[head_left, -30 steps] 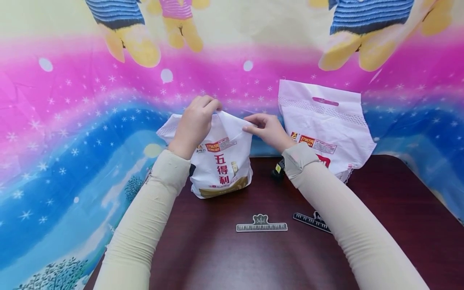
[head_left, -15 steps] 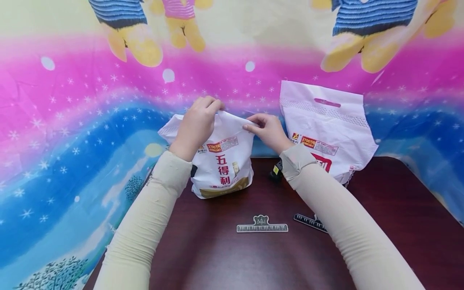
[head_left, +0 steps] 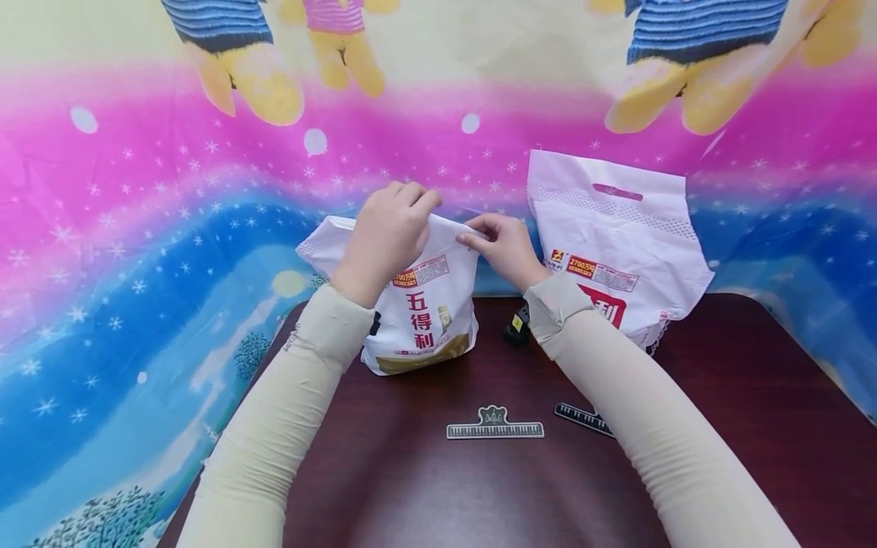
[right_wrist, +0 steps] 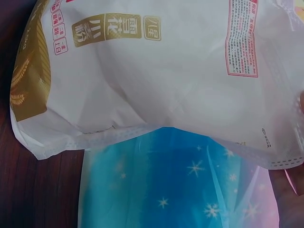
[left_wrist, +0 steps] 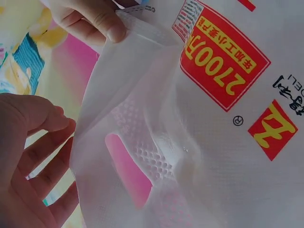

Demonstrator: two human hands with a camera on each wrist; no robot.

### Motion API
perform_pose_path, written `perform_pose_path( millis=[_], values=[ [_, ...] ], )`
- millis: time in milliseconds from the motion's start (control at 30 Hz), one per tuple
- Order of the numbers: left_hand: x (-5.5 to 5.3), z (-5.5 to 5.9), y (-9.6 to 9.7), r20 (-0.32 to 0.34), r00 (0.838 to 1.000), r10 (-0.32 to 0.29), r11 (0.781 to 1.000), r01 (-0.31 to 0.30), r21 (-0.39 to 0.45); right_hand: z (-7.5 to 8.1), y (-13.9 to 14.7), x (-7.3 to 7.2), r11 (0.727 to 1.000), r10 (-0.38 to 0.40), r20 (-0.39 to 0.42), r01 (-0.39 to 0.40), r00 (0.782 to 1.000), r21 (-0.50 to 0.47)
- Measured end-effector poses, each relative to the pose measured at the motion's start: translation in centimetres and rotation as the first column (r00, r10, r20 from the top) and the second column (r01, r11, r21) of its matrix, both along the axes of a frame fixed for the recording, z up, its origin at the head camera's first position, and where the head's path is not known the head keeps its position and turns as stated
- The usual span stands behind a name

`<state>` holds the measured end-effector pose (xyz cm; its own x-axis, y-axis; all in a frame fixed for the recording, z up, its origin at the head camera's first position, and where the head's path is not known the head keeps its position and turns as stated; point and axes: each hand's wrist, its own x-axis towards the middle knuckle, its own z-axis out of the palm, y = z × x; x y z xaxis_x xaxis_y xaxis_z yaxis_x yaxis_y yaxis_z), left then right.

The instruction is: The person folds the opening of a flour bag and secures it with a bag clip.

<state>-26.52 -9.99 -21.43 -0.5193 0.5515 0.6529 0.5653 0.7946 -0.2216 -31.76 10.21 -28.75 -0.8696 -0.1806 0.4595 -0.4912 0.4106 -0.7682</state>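
Observation:
A white flour bag with red lettering and a gold base stands upright on the table. Its top is folded over, and the left wrist view shows the handle slot inside the fold. My right hand pinches the folded top at the bag's right corner between thumb and fingers. My left hand lies at the top edge, left of the middle. In the left wrist view its fingers reach the edge, while the thumb stays off the bag.
A second white flour bag stands at the right, its handle slot upright. On the table in front lies a silver clip with a piano-key pattern. A darker matching clip is partly behind the right sleeve. A printed curtain hangs behind.
My left hand has slid right along the bag's top edge, toward the right hand. The fold at the top has flattened somewhat. The right hand keeps its pinch at the corner.

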Motion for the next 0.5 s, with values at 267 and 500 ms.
perform_pose_path(
  millis=[267,500],
  values=[
    [-0.4,-0.4,1.1,-0.060,0.997,0.045,0.990,-0.052,-0.130,-0.1,0.0,-0.1,0.999,-0.027,-0.018,0.027,0.999,0.028],
    [-0.5,-0.7,1.7,-0.099,0.988,0.119,0.961,-0.139,-0.240,-0.1,-0.3,-0.1,0.998,-0.039,-0.039,0.040,0.998,0.042]
  ],
)
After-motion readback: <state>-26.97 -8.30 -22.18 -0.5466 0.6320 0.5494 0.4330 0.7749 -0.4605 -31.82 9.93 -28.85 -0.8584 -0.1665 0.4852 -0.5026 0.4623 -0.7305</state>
